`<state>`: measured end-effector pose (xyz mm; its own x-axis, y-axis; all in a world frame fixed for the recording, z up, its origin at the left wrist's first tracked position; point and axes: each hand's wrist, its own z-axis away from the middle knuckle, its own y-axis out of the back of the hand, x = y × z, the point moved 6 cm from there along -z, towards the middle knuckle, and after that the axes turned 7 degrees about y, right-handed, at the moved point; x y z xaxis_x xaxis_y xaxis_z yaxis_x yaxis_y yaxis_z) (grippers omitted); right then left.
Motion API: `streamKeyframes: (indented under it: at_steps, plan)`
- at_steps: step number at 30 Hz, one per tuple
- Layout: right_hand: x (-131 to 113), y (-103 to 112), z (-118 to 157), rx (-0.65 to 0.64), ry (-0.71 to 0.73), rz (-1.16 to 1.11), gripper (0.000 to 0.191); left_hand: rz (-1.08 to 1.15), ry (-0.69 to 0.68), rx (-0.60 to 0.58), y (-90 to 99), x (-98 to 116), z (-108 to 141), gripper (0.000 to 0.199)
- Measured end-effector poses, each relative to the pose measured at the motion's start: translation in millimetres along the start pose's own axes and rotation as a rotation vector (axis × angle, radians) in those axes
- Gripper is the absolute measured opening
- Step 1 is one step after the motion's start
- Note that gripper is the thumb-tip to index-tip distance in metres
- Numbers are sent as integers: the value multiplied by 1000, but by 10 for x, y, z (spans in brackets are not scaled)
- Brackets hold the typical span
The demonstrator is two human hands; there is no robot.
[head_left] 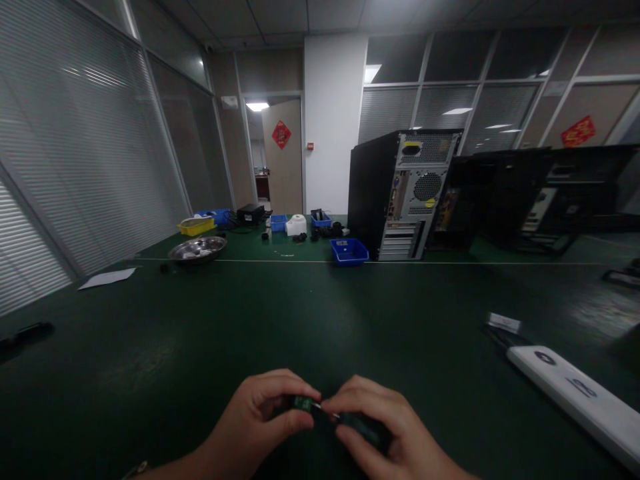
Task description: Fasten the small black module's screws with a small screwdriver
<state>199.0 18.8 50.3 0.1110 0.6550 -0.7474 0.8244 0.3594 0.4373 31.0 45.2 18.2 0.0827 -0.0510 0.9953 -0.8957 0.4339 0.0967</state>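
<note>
Low in the middle of the head view, my left hand [267, 417] pinches a small green circuit board [303, 403] between thumb and fingers. Just to the right, my right hand [383, 423] is closed, its fingertips around a thin, metallic piece [336, 416] too small and blurred to name. A short shiny part [316, 405] sticks out from the board toward the right fingertips. Both hands are just over the green tabletop [310, 320], close together.
A white device marked 18 [575, 387] lies at the right. Farther back stand a computer tower [410, 193], a blue tray [349, 252], a metal bowl [197, 249] and a yellow basket [197, 227]. A paper sheet [107, 278] and a dark object [27, 333] lie at the left.
</note>
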Motion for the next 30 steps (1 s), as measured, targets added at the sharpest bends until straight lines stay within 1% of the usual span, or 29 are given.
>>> streamKeyframes:
  at_steps: [4, 7, 9, 13, 16, 19, 22, 24, 27, 28, 30]
  plan:
    - [-2, 21, -5, 14, -26, 35, 26, 23, -26, 23, 4, 24, -15, 18]
    - [0, 27, -5, 20, -51, 64, 26, 39, 25, -8, -27, 1, -12, 19]
    - [4, 20, -2, 15, -59, 63, 26, 66, 59, -32, -47, -28, -1, 24]
    - [1, -11, 2, -18, -36, 35, 28, 208, 55, -68, -75, -72, 9, 34]
    - [2, -21, 1, -36, -22, 26, 28, 271, 38, -113, -101, -77, 1, 30]
    - [11, -22, -4, -48, -32, 30, 28, 206, 12, -139, -103, -37, -7, 24]
    - [12, -21, -9, -51, -40, 35, 27, 60, -53, -103, -69, 37, -1, 17]
    - [7, -18, -8, -45, -34, 37, 27, 49, -30, -117, -73, 34, 7, 22]
    - [-4, -8, -1, -27, -15, 36, 28, 142, 47, -165, -100, -29, 23, 42]
    - [-8, -7, 1, -22, -7, 35, 28, 148, 50, -175, -106, -43, 28, 43]
    - [-14, -8, 6, -18, 7, 32, 28, 83, 23, -195, -116, -53, 38, 37]
